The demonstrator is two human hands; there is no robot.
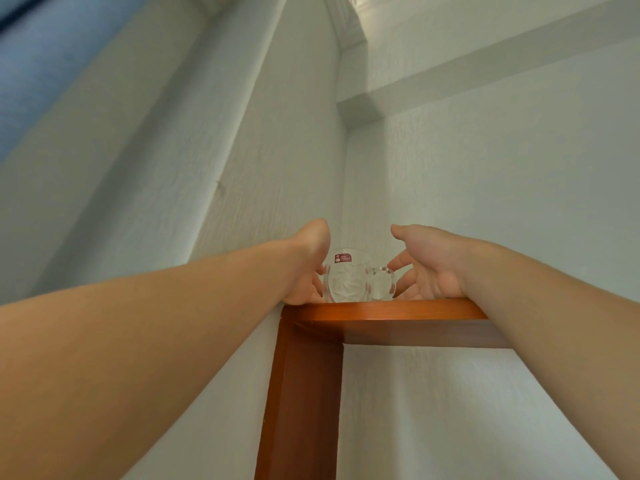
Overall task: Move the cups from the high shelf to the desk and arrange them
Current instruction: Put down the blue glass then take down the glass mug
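Clear glass cup [348, 278] stands upright on wooden shelf [388, 310]; left hand [308, 268] touches its side, right hand [426, 265] spread beside its handle, neither of the hands clamped.

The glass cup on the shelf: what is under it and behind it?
The glass cup stands on the brown wooden shelf. Behind it only the white wall shows. The shelf's top surface farther back is hidden by its front edge.
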